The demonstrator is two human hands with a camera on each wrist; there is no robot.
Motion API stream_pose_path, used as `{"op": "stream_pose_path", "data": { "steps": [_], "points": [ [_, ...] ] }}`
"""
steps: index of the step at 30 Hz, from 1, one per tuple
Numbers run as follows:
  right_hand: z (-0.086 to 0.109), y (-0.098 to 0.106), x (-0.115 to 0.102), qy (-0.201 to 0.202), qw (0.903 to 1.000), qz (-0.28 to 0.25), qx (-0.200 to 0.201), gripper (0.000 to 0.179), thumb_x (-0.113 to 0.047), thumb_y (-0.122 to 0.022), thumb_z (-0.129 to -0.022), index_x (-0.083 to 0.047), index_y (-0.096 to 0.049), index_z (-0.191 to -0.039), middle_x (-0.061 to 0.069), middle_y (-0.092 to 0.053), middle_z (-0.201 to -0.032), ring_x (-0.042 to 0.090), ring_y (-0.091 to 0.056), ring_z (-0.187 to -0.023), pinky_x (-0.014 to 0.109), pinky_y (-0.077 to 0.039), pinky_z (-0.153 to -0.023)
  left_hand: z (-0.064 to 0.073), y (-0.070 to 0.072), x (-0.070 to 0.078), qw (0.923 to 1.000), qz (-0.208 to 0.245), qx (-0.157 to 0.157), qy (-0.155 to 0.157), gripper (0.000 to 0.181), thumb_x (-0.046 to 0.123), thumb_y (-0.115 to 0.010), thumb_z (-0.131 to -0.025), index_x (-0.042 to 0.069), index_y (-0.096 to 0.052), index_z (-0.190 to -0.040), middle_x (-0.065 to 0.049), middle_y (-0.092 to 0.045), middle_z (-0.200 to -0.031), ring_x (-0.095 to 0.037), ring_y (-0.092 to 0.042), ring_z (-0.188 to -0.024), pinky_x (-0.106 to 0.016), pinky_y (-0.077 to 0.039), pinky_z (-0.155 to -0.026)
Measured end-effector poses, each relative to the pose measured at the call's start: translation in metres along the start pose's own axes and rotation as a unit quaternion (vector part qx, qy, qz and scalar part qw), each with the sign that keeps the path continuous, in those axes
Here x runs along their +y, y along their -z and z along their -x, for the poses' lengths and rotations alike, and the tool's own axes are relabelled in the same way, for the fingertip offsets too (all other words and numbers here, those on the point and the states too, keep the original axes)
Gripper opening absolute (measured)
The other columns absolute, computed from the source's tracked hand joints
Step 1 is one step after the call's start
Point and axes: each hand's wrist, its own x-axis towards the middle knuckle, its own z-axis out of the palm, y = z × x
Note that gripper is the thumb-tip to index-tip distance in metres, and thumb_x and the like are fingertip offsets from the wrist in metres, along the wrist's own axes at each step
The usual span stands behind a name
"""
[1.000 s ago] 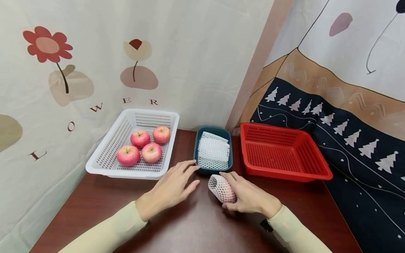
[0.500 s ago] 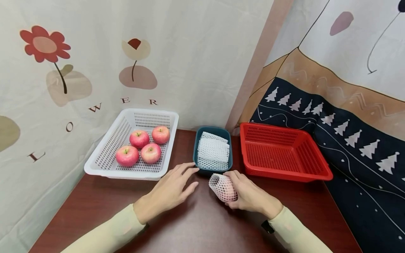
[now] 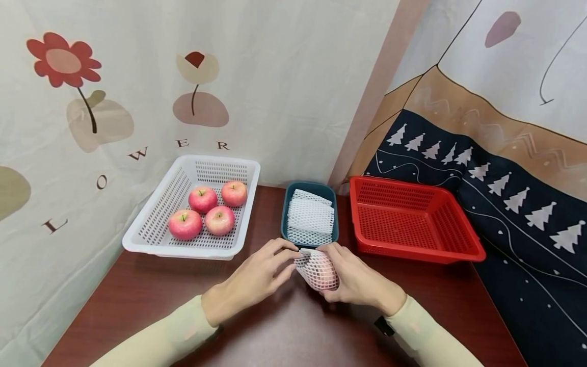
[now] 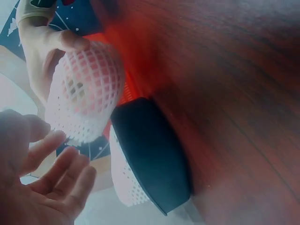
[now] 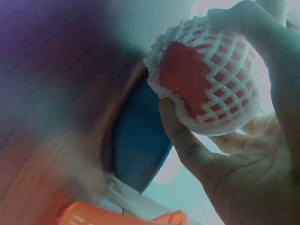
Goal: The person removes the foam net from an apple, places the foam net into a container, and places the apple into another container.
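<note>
My right hand (image 3: 364, 279) grips an apple (image 5: 185, 77) wrapped in a white foam net (image 3: 316, 267), just above the wooden table in the head view. The right wrist view shows bare red skin at the apple's near end, with thumb and fingers around the mesh. From the other side comes my left hand (image 3: 254, 272), its thumb and a fingertip pinching the net's loose end, which extends past the apple. The remaining left fingers (image 4: 79, 192) are spread loosely in the left wrist view. Directly behind both hands stands a dark teal basket (image 3: 334, 234) holding several flat foam nets (image 3: 311, 216).
At the left, a white basket (image 3: 133, 244) holds several red apples (image 3: 185, 225). A red basket (image 3: 419, 252) with nothing in it stands at the right. Printed curtains (image 3: 293, 92) hang close behind the baskets. Brown tabletop (image 3: 293, 331) lies in front.
My left hand has moved right and now reaches the net's loose end. My right hand has brought the wrapped apple slightly left. The baskets stay where they were.
</note>
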Motion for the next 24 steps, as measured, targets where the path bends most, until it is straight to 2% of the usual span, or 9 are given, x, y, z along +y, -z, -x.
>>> {"op": "stream_pose_path", "data": {
  "steps": [5, 11, 14, 16, 20, 24],
  "points": [
    [-0.004, 0.003, -0.005, 0.016, 0.9999, 0.001, 0.004, 0.094, -0.031, -0.105, -0.081, -0.011, -0.054, -0.157, 0.004, -0.069, -0.143, 0.019, -0.067, -0.127, 0.039, -0.066, -0.107, -0.006, -0.001, -0.001, 0.9986, 0.019, 0.026, -0.042, 0.026, 0.006, -0.09, -0.1, 0.011, -0.085, -0.125, -0.004, -0.078, -0.127, -0.017, -0.077, -0.122, -0.033, -0.067, -0.104],
    [-0.008, 0.007, -0.009, 0.022, 0.9997, -0.009, 0.007, 0.094, -0.031, -0.105, -0.082, -0.012, -0.053, -0.158, 0.003, -0.069, -0.142, 0.018, -0.067, -0.127, 0.039, -0.066, -0.107, -0.009, 0.0, -0.002, 0.9966, 0.049, 0.038, -0.054, 0.028, -0.002, -0.091, -0.097, 0.009, -0.085, -0.122, -0.004, -0.08, -0.126, -0.016, -0.081, -0.117, -0.029, -0.068, -0.1],
    [-0.009, 0.009, -0.011, 0.022, 0.9995, -0.02, 0.007, 0.095, -0.031, -0.105, -0.081, -0.013, -0.053, -0.159, 0.001, -0.068, -0.141, 0.016, -0.066, -0.127, 0.038, -0.066, -0.107, -0.009, -0.001, -0.001, 0.995, 0.084, 0.039, -0.039, 0.028, -0.003, -0.09, -0.097, 0.008, -0.084, -0.122, -0.005, -0.08, -0.124, -0.017, -0.082, -0.113, -0.03, -0.069, -0.098],
    [-0.01, 0.009, -0.012, 0.025, 0.9992, -0.029, 0.01, 0.095, -0.031, -0.105, -0.081, -0.013, -0.053, -0.159, 0.001, -0.068, -0.142, 0.015, -0.066, -0.127, 0.037, -0.066, -0.107, -0.009, -0.001, -0.001, 0.9916, 0.123, 0.035, -0.019, 0.03, -0.005, -0.089, -0.097, 0.007, -0.083, -0.125, -0.007, -0.08, -0.123, -0.02, -0.083, -0.111, -0.031, -0.071, -0.095],
    [-0.012, 0.009, -0.013, 0.029, 0.9984, -0.046, 0.013, 0.095, -0.031, -0.106, -0.081, -0.013, -0.053, -0.159, 0.001, -0.069, -0.143, 0.013, -0.067, -0.126, 0.035, -0.067, -0.107, -0.008, 0.001, 0.0, 0.9788, 0.203, 0.016, 0.024, 0.038, -0.008, -0.089, -0.095, 0.004, -0.08, -0.13, -0.012, -0.079, -0.124, -0.026, -0.085, -0.104, -0.033, -0.073, -0.087],
    [-0.012, 0.009, -0.014, 0.025, 0.997, -0.072, 0.013, 0.097, -0.03, -0.106, -0.081, -0.013, -0.052, -0.161, 0.001, -0.068, -0.145, 0.011, -0.068, -0.125, 0.033, -0.067, -0.107, -0.008, 0.004, 0.002, 0.965, 0.255, -0.006, 0.062, 0.044, -0.007, -0.092, -0.093, 0.003, -0.078, -0.134, -0.014, -0.077, -0.126, -0.03, -0.086, -0.099, -0.033, -0.074, -0.083]
  ]
}}
